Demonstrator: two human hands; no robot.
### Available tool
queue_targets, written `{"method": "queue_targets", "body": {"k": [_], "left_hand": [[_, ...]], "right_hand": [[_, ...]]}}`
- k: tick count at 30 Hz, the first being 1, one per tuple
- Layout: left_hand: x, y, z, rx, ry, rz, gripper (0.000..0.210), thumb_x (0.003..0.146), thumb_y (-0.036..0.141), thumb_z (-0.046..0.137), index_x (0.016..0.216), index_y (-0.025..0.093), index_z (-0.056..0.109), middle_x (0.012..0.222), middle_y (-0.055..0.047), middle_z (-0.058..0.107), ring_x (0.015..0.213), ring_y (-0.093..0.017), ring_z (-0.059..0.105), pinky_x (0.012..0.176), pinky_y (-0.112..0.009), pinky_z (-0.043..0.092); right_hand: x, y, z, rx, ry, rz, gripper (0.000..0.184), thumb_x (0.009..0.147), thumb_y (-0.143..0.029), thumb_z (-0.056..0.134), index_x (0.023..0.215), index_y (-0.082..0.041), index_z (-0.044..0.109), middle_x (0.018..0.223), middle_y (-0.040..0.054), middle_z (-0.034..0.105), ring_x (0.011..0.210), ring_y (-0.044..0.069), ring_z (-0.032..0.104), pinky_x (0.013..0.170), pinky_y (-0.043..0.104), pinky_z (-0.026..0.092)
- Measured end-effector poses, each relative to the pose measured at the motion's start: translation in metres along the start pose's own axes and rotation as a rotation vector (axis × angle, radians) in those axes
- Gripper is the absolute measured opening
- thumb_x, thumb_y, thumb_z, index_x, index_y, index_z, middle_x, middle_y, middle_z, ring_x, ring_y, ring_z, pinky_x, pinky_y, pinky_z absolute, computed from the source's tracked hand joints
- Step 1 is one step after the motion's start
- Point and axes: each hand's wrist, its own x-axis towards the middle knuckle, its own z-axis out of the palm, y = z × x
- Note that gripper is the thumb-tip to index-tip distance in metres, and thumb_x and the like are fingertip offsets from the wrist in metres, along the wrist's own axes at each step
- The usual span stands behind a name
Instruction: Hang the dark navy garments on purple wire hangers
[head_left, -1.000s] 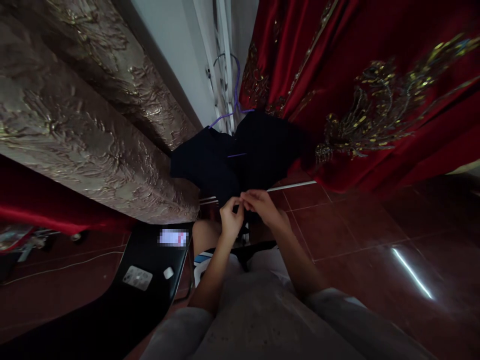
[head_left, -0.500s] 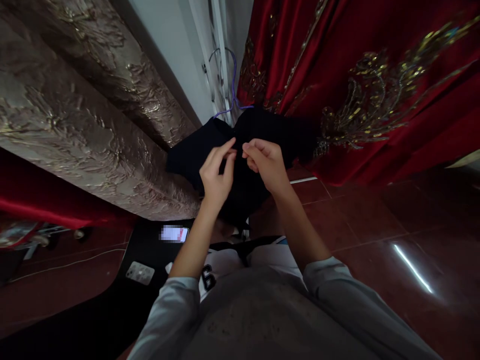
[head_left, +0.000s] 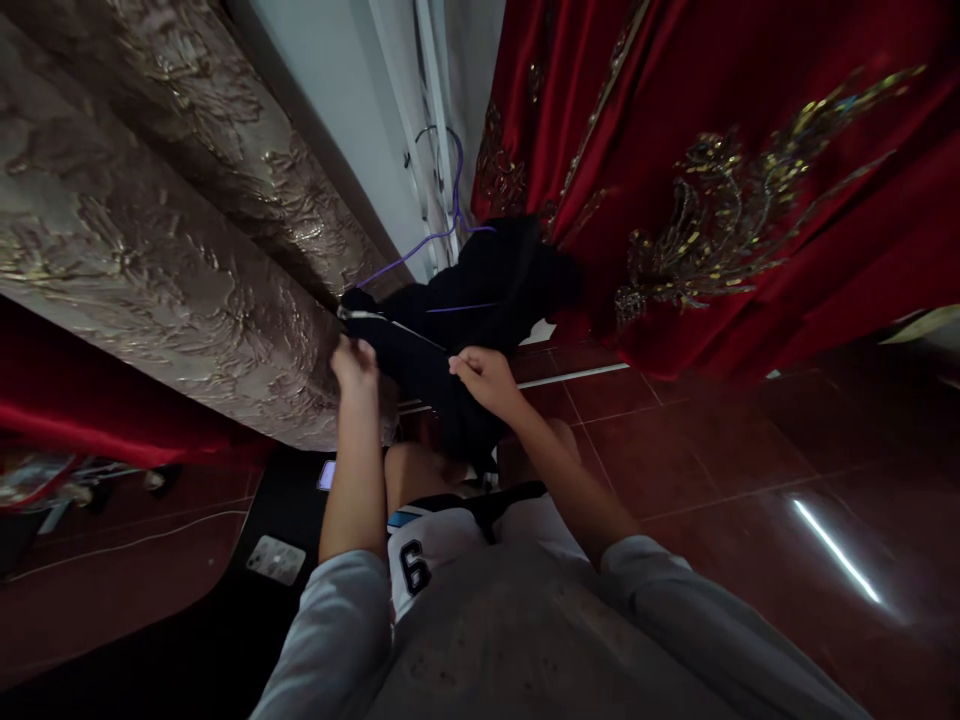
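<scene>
Dim o'all, low contrast, heavy shadow lower L.
Glare streak on floor tiles at R; sequins glint on red drape; dk garment near-black, folds mostly lost; wide-angle stretch twd edges.

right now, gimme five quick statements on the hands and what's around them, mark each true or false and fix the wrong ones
1. The hanger is purple. True.
2. The left hand and the right hand are clasped together. False: they are apart, with the dark garment stretching in front of them.
3. A phone lies camera side up on the black surface. True.
4. The floor is pale wood. False: it is dark reddish tile.
5. The red cloth on the person's right bears gold sequins. True.
</scene>
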Motion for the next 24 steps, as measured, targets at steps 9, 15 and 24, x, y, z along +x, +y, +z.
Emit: {"method": "queue_targets", "body": {"k": [9,15,24], "left_hand": [[-0.099,-0.040,0.009,-0.070,-0.265,-0.278,0.034,0.076,0.043,0.082,0.081,0.019,0.059,0.082,-0.001,0.065,0.080,-0.014,0.067,0.084,-0.029,0.056],[-0.123,0.024,0.052,0.330,-0.778,0.276,0.029,0.094,0.045,0.067,0.110,0.023,0.076,0.113,-0.010,0.069,0.111,-0.026,0.065,0.101,-0.037,0.051],[-0.100,-0.014,-0.010,0.629,-1.011,-0.006,0.024,0.074,0.041,0.087,0.072,0.022,0.073,0.076,-0.008,0.072,0.072,-0.027,0.068,0.084,-0.036,0.054]], "right_hand": [[-0.045,0.045,-0.028,-0.048,0.329,0.040,0.032,0.084,-0.046,0.072,0.098,-0.018,0.067,0.101,0.0078,0.068,0.097,0.021,0.062,0.087,0.033,0.048],[-0.033,0.010,-0.014,-0.051,-0.107,-0.034,0.030,0.093,-0.039,0.057,0.108,-0.015,0.066,0.102,0.0076,0.070,0.094,0.021,0.064,0.085,0.033,0.051],[0.042,-0.031,-0.042,-0.096,-0.041,-0.233,0.024,0.074,-0.017,0.054,0.089,-0.018,0.073,0.092,0.0035,0.073,0.091,0.020,0.066,0.089,0.032,0.050]]}}
